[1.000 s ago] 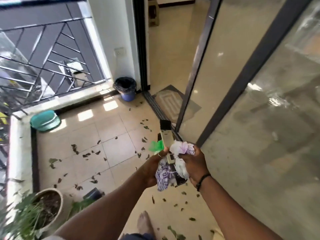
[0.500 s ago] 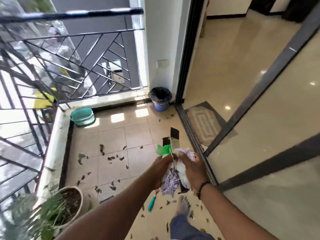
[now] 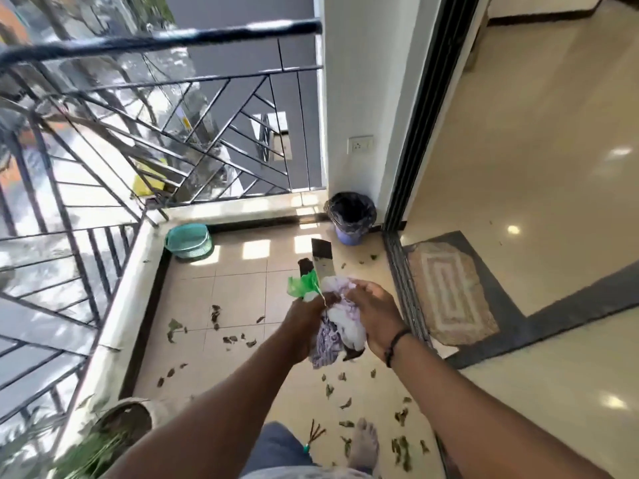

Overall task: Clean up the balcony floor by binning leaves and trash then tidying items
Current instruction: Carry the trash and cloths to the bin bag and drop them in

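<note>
Trash point(image 3: 337, 319) bundle's clenched in both hands, left hand point(image 3: 304, 316) and right hand point(image 3: 375, 314) fingers wrapped round wrappers mid-frame. Looks like the binning step; next, carry it to the bin point(image 3: 351, 216) at 12 o'clock, leaves point(image 3: 238, 340) remain on the floor

Both hands meet at the centre, left hand point(image 3: 306, 324) and right hand point(image 3: 375, 314) on either side of a trash bundle point(image 3: 337, 323). The bin point(image 3: 351, 216) stands at 12 o'clock from them, in the corner by the wall. The basket point(image 3: 188, 240) sits at 10 o'clock under the railing point(image 3: 173, 108). Leaves point(image 3: 228, 338) lie on the floor point(image 3: 242, 271) from 9 to 6 o'clock. The pot point(image 3: 128, 418) is at 7 o'clock, the mat point(image 3: 449, 292) at 3 o'clock.
</note>
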